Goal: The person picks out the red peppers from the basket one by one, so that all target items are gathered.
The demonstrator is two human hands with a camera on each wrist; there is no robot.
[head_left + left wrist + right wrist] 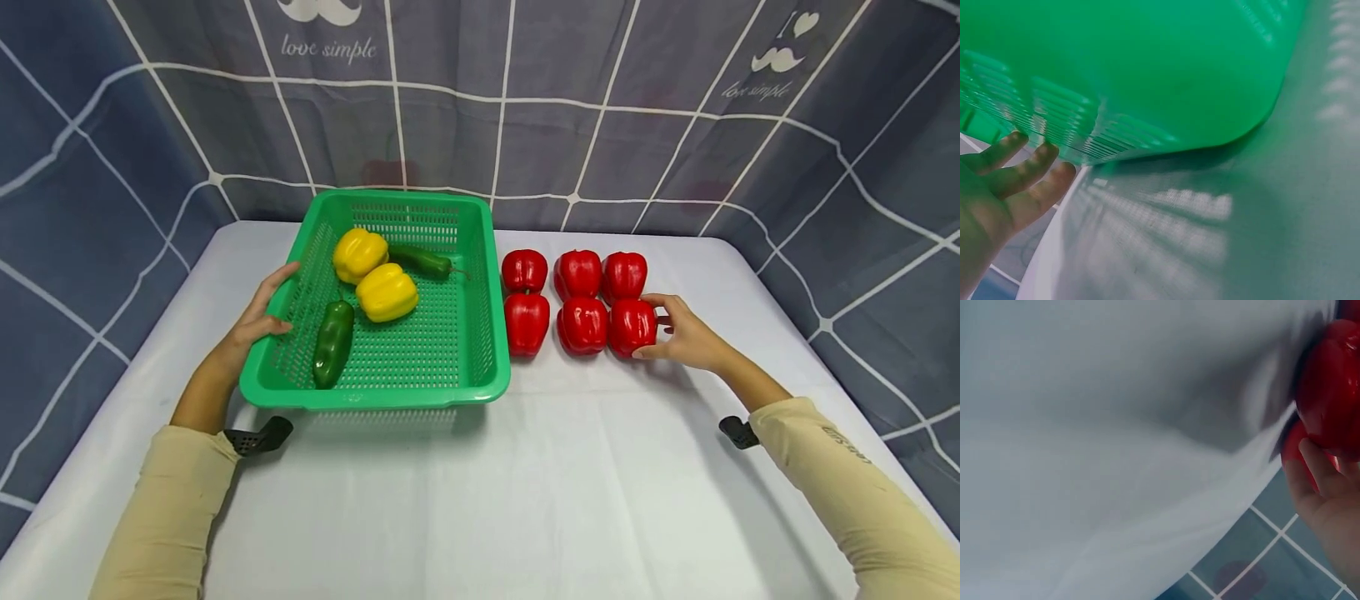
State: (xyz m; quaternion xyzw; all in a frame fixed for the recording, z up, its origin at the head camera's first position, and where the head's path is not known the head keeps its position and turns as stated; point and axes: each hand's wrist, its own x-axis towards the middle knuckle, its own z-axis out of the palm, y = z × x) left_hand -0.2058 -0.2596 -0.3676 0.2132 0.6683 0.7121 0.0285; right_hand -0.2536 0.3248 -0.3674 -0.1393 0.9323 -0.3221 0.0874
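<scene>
My left hand (251,321) grips the left rim of a green plastic basket (498,333), thumb over the inside and other fingers along the outer wall. The left wrist view shows those fingers (1041,169) against the slotted basket side (1147,81). Two yellow bell peppers (387,292), a long green chili (422,261) and a thick dark green pepper (333,343) lie inside. My right hand (686,333) holds the front-right red bell pepper (632,327) between thumb and fingers. In the right wrist view, the hand (1335,506) is at the red pepper (1332,394).
Several other red bell peppers (582,325) stand in two rows right of the basket. They rest on a white-covered table (540,492). A dark grey checked cloth (450,142) hangs behind and at both sides.
</scene>
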